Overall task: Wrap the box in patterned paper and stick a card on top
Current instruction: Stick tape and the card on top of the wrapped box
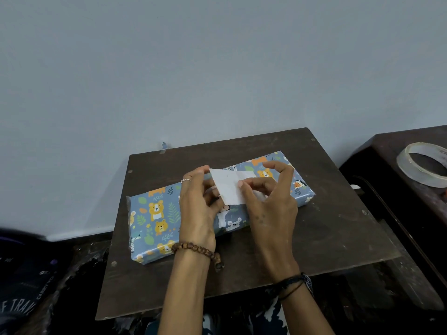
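A flat box (159, 221) wrapped in blue paper printed with bears and leaves lies diagonally on a dark wooden board (326, 238). Just above its middle I hold a small white card (229, 187). My left hand (198, 211) pinches the card's left edge between thumb and fingers. My right hand (271, 201) pinches the card's right part with thumb and forefinger, its other fingers arched over the box. The card hides part of the box top.
A roll of clear tape (423, 165) rests on a dark surface at the right. Dark bags (26, 286) lie at the lower left. A pale wall stands behind the board, with a scrap of tape (165, 146) stuck near the board's far edge.
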{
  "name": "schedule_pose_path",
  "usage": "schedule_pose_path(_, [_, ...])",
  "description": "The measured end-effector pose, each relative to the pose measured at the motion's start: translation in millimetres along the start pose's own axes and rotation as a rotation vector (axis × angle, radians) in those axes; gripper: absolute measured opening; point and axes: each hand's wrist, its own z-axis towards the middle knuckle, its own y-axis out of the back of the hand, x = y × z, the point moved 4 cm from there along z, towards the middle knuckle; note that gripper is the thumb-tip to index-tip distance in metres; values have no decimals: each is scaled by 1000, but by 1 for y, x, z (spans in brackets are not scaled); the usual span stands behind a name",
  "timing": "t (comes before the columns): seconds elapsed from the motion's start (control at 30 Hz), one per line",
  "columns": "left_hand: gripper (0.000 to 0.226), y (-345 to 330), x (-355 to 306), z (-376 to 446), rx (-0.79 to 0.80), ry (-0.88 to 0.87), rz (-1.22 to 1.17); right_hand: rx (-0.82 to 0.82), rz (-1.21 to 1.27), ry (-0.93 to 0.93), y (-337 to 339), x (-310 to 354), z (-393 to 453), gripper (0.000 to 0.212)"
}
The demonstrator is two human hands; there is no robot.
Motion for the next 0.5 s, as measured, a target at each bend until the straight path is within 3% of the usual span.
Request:
schedule_pose_path(0.3, [27, -15, 5, -7, 265, 21, -138, -13, 397, -173, 12, 6, 12, 49])
schedule_pose_path(0.4, [50, -13, 2, -5, 284, -11, -72, 125, 579, -313, 8, 3, 17, 69])
schedule_pose_path(0.5, [83, -12, -3, -9, 342, 69, -127, 255, 656, -421, -4, 1, 18, 98])
